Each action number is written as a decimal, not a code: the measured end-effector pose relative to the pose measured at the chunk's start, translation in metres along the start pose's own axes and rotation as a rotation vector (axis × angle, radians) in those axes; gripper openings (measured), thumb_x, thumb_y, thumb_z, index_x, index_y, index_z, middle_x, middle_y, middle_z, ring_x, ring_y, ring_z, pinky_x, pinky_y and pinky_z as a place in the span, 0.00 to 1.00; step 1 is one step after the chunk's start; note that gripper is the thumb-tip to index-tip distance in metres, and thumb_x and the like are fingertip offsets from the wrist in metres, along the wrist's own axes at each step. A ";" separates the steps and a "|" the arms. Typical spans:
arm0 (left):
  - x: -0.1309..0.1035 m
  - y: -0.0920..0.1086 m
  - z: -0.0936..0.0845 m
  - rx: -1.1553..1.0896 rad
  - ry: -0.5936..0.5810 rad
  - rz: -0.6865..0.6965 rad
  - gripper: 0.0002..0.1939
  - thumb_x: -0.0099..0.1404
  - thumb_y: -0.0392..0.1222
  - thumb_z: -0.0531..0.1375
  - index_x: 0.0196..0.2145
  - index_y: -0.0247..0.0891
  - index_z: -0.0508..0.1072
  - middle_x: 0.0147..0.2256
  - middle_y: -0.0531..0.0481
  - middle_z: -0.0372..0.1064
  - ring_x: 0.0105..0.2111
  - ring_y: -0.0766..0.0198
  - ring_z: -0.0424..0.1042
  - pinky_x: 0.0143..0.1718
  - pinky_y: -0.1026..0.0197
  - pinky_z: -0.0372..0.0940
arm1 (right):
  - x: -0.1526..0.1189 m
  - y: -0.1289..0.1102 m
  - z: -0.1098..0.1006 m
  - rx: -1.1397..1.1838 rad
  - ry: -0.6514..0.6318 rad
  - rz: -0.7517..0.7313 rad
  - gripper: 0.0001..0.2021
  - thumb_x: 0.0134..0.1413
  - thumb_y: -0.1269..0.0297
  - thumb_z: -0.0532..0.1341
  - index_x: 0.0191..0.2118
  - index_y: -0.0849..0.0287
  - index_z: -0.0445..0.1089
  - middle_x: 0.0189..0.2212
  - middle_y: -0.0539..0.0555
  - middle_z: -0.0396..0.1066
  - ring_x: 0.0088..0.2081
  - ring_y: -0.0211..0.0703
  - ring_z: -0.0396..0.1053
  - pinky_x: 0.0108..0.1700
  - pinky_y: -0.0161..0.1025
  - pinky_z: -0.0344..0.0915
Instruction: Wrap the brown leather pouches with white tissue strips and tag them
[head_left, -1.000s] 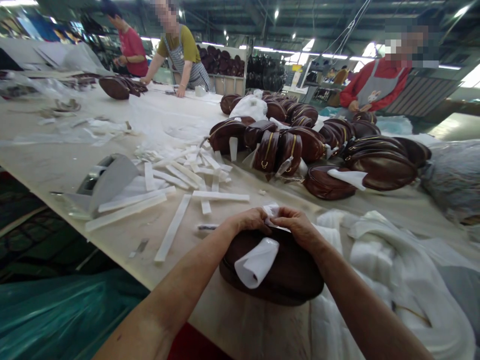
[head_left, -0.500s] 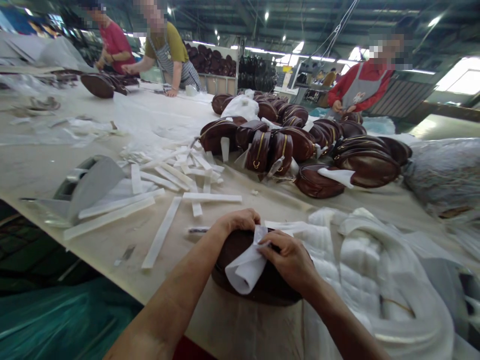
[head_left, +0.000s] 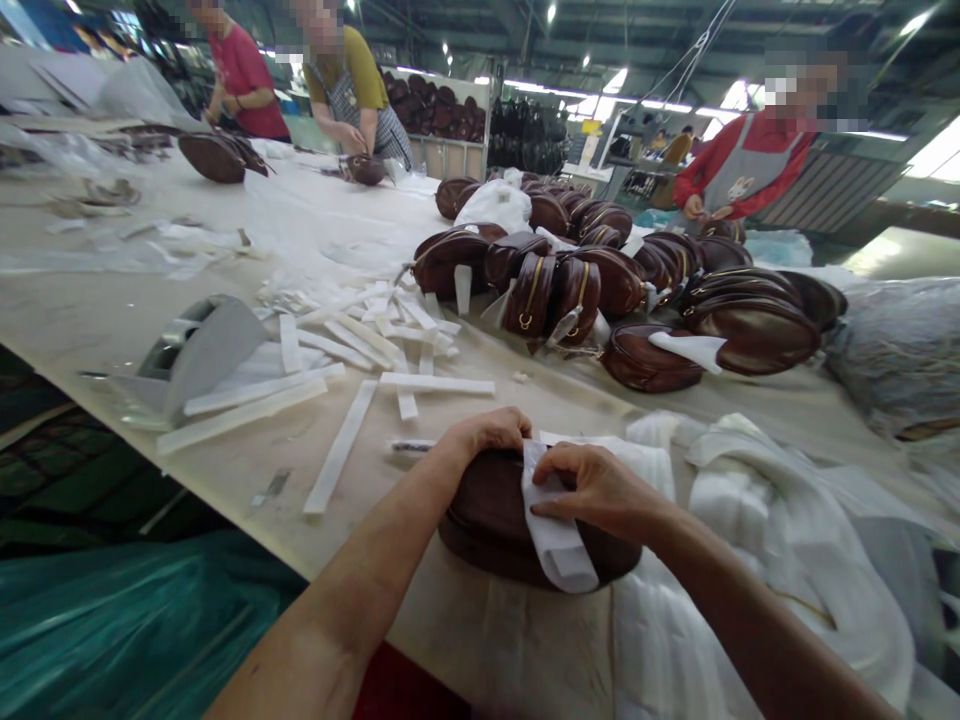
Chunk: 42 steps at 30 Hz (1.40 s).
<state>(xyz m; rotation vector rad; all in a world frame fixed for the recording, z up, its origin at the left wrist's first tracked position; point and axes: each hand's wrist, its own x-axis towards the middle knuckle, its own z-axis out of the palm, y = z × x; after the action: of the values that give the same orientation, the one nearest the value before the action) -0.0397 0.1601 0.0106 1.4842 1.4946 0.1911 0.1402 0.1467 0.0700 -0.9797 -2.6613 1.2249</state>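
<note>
A dark brown leather handbag (head_left: 487, 510) lies on the table right in front of me. My left hand (head_left: 495, 430) is closed at the bag's far edge, its fingers curled down and partly hidden behind it. Across the bag runs a white strip of soft packing sheet (head_left: 566, 560), its near end curled over the front side. My right hand (head_left: 581, 485) pinches this strip between thumb and fingers, over the top of the bag. The strip's far end reaches close to my left fingertips.
White foam strips (head_left: 341, 450) lie scattered to the left, beside a grey tape dispenser (head_left: 202, 350). Several finished brown bags (head_left: 555, 295) stand beyond. White foam wrap (head_left: 742, 500) is heaped at right. Co-workers stand across the table, one in a grey apron (head_left: 750, 165).
The white strip has swung rightward and now lies flatter along the bag, with my right hand pressed over it. My left hand stays at the far edge. The view has shifted slightly.
</note>
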 end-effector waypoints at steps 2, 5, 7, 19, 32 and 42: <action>0.000 -0.001 0.000 -0.020 0.008 0.013 0.03 0.58 0.34 0.61 0.31 0.31 0.71 0.24 0.56 0.63 0.23 0.70 0.61 0.27 0.66 0.59 | -0.008 0.007 0.008 0.039 0.125 -0.084 0.04 0.42 0.65 0.67 0.27 0.58 0.73 0.27 0.49 0.71 0.31 0.39 0.68 0.34 0.34 0.62; -0.001 -0.003 -0.001 -0.055 0.014 0.040 0.05 0.53 0.33 0.62 0.30 0.31 0.72 0.22 0.58 0.63 0.23 0.71 0.60 0.26 0.68 0.56 | -0.021 0.014 0.024 0.097 0.293 -0.199 0.04 0.50 0.64 0.63 0.29 0.57 0.73 0.32 0.52 0.73 0.36 0.40 0.70 0.41 0.37 0.65; -0.003 -0.003 -0.002 -0.076 0.012 0.056 0.06 0.50 0.34 0.61 0.29 0.32 0.73 0.21 0.58 0.63 0.24 0.71 0.60 0.26 0.69 0.56 | -0.028 0.017 0.033 0.092 0.380 -0.234 0.05 0.53 0.64 0.61 0.30 0.56 0.74 0.33 0.52 0.74 0.36 0.40 0.71 0.40 0.36 0.67; -0.012 -0.003 -0.004 -0.099 0.005 0.040 0.14 0.43 0.33 0.59 0.31 0.32 0.76 0.24 0.56 0.69 0.27 0.68 0.65 0.28 0.71 0.60 | -0.047 0.012 0.043 0.004 0.437 -0.301 0.09 0.59 0.65 0.56 0.35 0.57 0.75 0.36 0.54 0.73 0.38 0.39 0.72 0.41 0.35 0.69; -0.094 0.035 0.018 0.047 0.344 0.331 0.12 0.62 0.39 0.55 0.43 0.34 0.72 0.42 0.47 0.70 0.42 0.62 0.67 0.47 0.63 0.61 | -0.049 0.013 0.063 -0.145 0.532 -0.462 0.08 0.59 0.70 0.54 0.37 0.58 0.71 0.35 0.56 0.71 0.39 0.44 0.68 0.41 0.42 0.68; -0.113 0.001 0.074 0.223 0.435 0.663 0.20 0.62 0.48 0.61 0.50 0.39 0.68 0.44 0.46 0.69 0.45 0.59 0.68 0.48 0.60 0.61 | -0.065 0.018 0.050 -0.022 0.373 -0.615 0.11 0.58 0.73 0.54 0.44 0.59 0.69 0.42 0.59 0.70 0.46 0.44 0.68 0.46 0.40 0.69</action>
<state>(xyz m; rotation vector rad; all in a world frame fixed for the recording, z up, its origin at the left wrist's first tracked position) -0.0130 0.0290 0.0312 2.1890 1.3208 0.8067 0.1863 0.0854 0.0362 -0.2926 -2.3946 0.7868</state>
